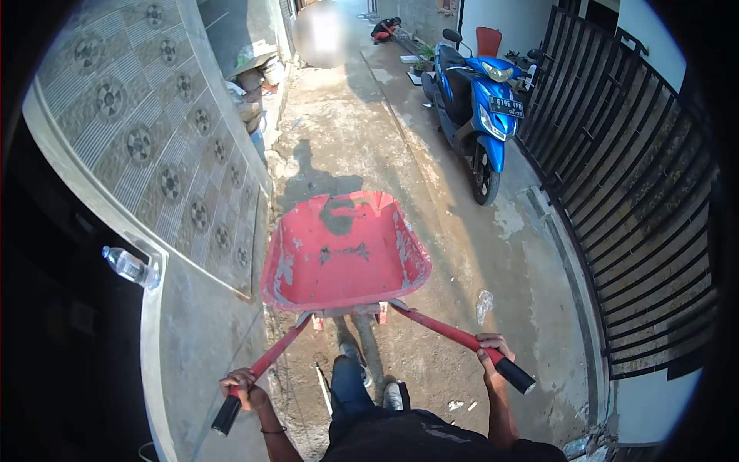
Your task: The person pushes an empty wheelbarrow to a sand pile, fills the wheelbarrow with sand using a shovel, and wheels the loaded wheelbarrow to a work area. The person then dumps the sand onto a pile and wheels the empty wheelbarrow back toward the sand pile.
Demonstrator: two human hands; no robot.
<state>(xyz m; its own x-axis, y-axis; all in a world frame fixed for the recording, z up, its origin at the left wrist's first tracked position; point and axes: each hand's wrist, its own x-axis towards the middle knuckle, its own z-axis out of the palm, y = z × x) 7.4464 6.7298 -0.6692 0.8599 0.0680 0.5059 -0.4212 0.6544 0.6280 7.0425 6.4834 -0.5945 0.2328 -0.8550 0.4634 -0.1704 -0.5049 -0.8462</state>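
Observation:
A red wheelbarrow [346, 266] stands in front of me, its tray holding no load, only grey cement-like smears on its floor and sides. My left hand [243, 387] is wrapped round the left handle, just above its black grip. Around the right handle, close to its black end, my right hand [495, 356] is closed. Both red handles run from the tray back towards my body. The wheel is hidden under the tray.
A blue motorbike [481, 108] is parked ahead on the right, beside a black metal fence [623, 185]. A tiled wall [146, 131] lines the left, with a plastic bottle [131, 267] on a ledge. Farther up the lane, a person [384, 31] crouches near the wall.

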